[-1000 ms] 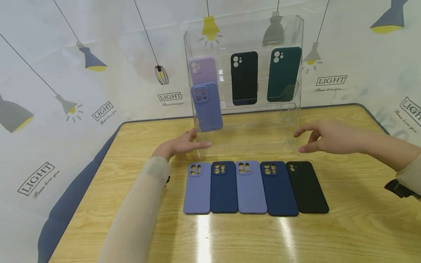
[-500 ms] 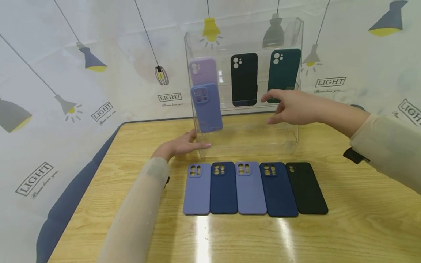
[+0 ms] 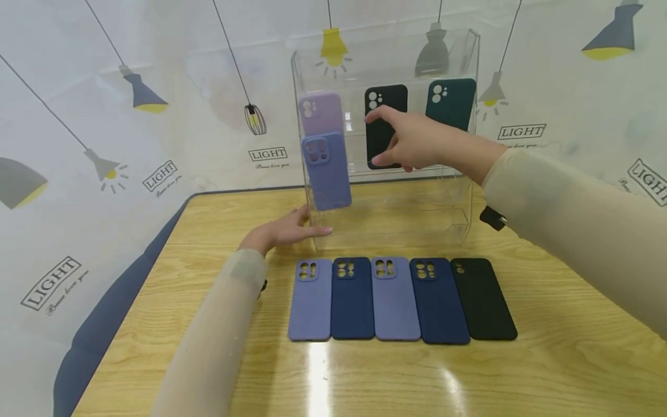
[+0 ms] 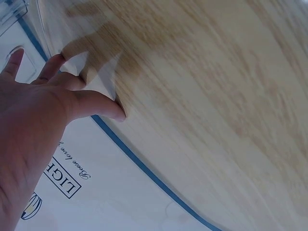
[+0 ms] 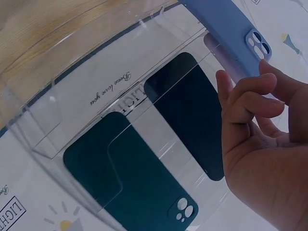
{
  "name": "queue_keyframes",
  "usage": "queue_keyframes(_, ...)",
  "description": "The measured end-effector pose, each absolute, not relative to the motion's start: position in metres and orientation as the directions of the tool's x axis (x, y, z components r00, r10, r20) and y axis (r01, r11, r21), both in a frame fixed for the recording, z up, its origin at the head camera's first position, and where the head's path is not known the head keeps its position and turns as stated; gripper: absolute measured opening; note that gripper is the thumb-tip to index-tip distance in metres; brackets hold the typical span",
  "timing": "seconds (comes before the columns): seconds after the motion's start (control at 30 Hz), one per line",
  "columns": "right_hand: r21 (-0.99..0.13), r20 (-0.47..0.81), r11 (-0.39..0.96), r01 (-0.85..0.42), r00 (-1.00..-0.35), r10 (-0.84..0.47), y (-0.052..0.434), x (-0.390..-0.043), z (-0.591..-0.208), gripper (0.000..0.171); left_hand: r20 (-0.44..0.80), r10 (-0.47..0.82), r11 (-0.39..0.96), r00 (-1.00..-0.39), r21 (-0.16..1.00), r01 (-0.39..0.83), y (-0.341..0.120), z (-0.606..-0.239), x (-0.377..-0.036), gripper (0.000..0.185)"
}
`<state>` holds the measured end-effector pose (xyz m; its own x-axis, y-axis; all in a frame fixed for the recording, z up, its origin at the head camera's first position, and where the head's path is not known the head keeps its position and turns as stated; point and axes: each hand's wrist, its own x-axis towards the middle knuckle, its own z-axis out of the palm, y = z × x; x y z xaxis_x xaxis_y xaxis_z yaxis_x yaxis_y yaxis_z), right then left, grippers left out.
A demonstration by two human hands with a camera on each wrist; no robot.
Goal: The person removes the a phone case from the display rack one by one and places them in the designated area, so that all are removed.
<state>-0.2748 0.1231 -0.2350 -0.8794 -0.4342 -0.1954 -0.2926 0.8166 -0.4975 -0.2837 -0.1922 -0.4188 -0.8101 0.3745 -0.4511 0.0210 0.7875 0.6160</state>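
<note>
**Right hand at the black case, left hand bracing the rack**

Head view shows a clear acrylic display rack (image 3: 385, 133) standing upright at the back of the wooden tabletop (image 3: 547, 324). The left hand (image 3: 283, 231) lies flat against the rack's lower left corner, fingers straight and holding nothing; this looks like a way to keep the light rack from sliding. On the left wrist view the same hand is spread, fingertips on the wood beside the rack's edge.

The right hand (image 3: 417, 142) is raised in front of the rack's upper tier, at the black case (image 3: 383, 124) that stands upright in the middle slot. Its fingers (image 5: 250, 98) are loosely curved and parted, thumb below, close to the case's edge. On the right wrist view they seem just off it, and I cannot tell whether they touch; nothing is gripped yet.

Beside the black case stand a lilac case (image 3: 320, 113) on the left and a dark green case (image 3: 452, 103) on the right, each leaning back in its slot so its camera cut-out faces out. A blue-violet case (image 3: 327, 171) sits one tier lower, overlapping the lilac one.

Five more cases (image 3: 401, 298) lie flat in a tight row on the tabletop before the rack, backs up, edges touching.
</note>
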Motion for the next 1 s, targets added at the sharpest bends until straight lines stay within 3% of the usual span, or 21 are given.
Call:
queue_keyframes(0.47,-0.556,-0.133,0.782,-0.281,-0.899,-0.417,0.081,-0.288,-0.239,0.086,-0.46,0.375,0.787,-0.804,0.616,0.015,-0.191,-0.42,-0.287,0.13)
queue_keyframes(1.0,-0.611,-0.134,0.751,-0.25,-0.902,-0.409,0.078,-0.294,-0.268,0.083,-0.446,0.377,0.778,-0.812,0.628,0.017,-0.191,-0.422,-0.286,0.129)
